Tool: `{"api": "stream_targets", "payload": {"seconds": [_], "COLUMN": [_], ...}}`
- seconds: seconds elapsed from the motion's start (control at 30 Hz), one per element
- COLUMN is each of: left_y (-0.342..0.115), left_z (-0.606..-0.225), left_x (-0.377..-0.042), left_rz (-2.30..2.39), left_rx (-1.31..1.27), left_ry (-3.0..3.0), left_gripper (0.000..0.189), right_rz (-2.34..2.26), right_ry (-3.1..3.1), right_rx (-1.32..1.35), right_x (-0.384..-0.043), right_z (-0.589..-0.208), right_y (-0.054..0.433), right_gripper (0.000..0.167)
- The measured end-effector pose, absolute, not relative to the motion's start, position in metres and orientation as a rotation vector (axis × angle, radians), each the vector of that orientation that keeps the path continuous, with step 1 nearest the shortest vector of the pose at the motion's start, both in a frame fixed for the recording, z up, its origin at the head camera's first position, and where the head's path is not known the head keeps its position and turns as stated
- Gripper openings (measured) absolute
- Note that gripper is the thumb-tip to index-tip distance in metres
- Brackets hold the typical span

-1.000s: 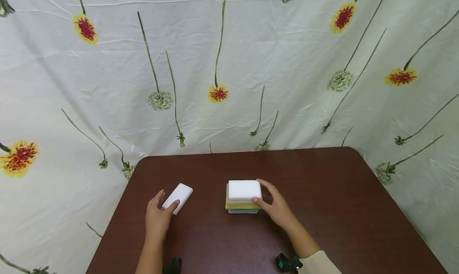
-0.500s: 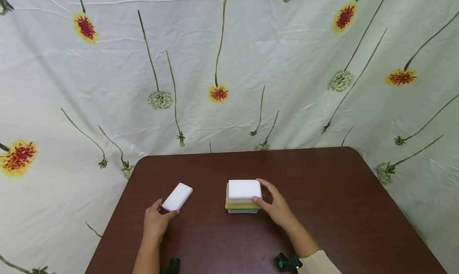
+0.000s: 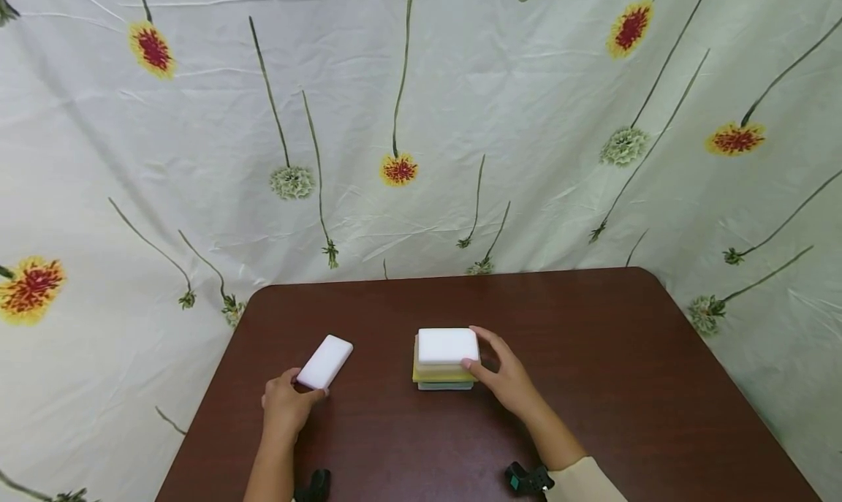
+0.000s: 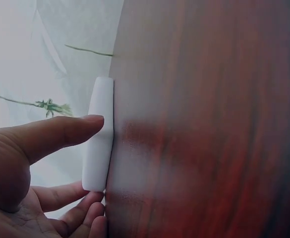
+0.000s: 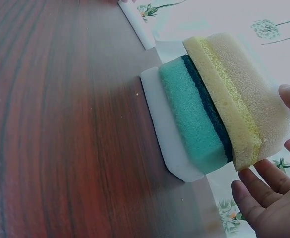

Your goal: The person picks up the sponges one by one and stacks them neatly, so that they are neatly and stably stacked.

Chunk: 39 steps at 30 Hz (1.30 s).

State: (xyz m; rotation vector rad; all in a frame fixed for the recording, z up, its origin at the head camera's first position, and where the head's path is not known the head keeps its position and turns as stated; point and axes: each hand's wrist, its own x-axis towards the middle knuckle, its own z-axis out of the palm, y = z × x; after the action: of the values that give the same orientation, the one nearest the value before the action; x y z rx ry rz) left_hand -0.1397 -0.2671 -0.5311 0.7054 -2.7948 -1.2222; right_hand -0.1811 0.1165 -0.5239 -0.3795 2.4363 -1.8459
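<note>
A plain white sponge block (image 3: 325, 362) lies flat at a slant on the left half of the table. At its near short end my left hand (image 3: 283, 407) pinches the corners between thumb and fingers; in the left wrist view the thumb (image 4: 87, 126) overlaps the block's side (image 4: 96, 166). Right of centre stands a stack of sponges. My right hand (image 3: 509, 381) grips the right end of the pale top sponge (image 3: 449, 345). Below it, the right wrist view shows a yellow sponge (image 5: 216, 99), a teal sponge (image 5: 192, 119) with a dark blue layer, and a white block (image 5: 167, 134) lowest.
The brown table (image 3: 592, 341) has rounded far corners. Directly behind it hangs a white cloth (image 3: 355, 107) printed with flowers. A black wrist device (image 3: 528, 478) sits by the right wrist, beside a cream sleeve (image 3: 584, 481).
My left hand has drawn back toward the near end of the white block, uncovering more of its top. The right hand and the stack hold still.
</note>
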Motion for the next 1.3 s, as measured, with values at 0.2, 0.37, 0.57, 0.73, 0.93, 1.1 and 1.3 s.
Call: {"api": "stream_targets", "payload": {"seconds": [0.2, 0.37, 0.57, 0.73, 0.93, 1.1, 1.3], "left_y": [-0.267, -0.267, -0.268, -0.268, -0.269, -0.265, -0.255], "left_z": [-0.53, -0.53, -0.531, -0.532, -0.531, -0.526, -0.515], "left_x": [-0.141, -0.141, -0.14, -0.14, -0.139, -0.139, -0.14], "left_rz": [-1.196, -1.181, -1.167, -1.202, -1.391, -1.555, -1.729], "left_rx": [0.709, 0.702, 0.676, 0.691, 0.706, 0.671, 0.623], "left_ry": [-2.812, -2.804, -2.793, -2.777, -2.695, -2.618, -2.484], "left_gripper": [0.075, 0.072, 0.068, 0.069, 0.071, 0.072, 0.074], "right_rz": [-1.841, -1.837, -1.838, -1.849, -1.837, -1.835, -1.823], "right_ry": [2.433, 2.451, 2.474, 2.481, 2.492, 2.496, 2.492], "right_rx": [-0.37, -0.372, -0.389, -0.411, -0.411, -0.408, -0.424], "right_x": [-0.181, -0.181, -0.182, -0.181, -0.182, -0.182, -0.182], "right_z": [-0.523, -0.523, -0.523, -0.525, -0.525, -0.524, -0.524], "right_y": [0.116, 0.117, 0.118, 0.119, 0.118, 0.118, 0.117], "right_gripper": [0.066, 0.065, 0.065, 0.064, 0.066, 0.066, 0.065]}}
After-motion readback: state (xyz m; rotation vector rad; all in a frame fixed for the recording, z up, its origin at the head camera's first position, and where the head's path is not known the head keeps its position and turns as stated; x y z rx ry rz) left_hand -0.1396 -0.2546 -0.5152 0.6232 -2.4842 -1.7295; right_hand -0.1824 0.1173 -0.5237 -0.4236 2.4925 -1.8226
